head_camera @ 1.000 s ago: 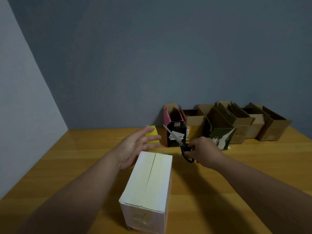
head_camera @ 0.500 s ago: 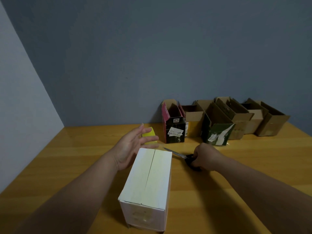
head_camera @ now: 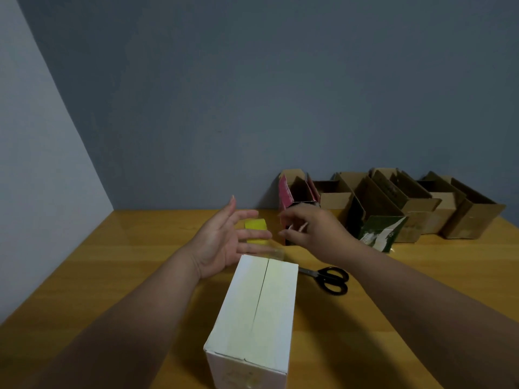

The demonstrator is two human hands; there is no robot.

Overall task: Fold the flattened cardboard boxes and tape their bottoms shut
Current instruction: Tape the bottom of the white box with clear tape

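A white folded box (head_camera: 259, 313) lies on the wooden table (head_camera: 126, 262), its two closed flaps facing up with the seam between them bare. Just beyond its far end my left hand (head_camera: 224, 242) hovers with straight, spread fingers, palm to the right. A yellow tape roll (head_camera: 255, 224) shows between those fingers; whether the hand touches it I cannot tell. A faint clear strip (head_camera: 276, 252) sits at the lowest fingertip. My right hand (head_camera: 311, 231) hangs close by, fingers loosely curled and empty. Black scissors (head_camera: 327, 277) lie on the table right of the box.
Several folded cardboard boxes stand open in a row along the back wall, from a red one (head_camera: 289, 195) through a green-printed one (head_camera: 379, 234) to a brown one (head_camera: 474, 217) at the far right. A pale wall bounds the table's left side.
My right hand laid the scissors on the table beside the box, let go and rose toward my left fingertips. The left hand stayed open beyond the box.
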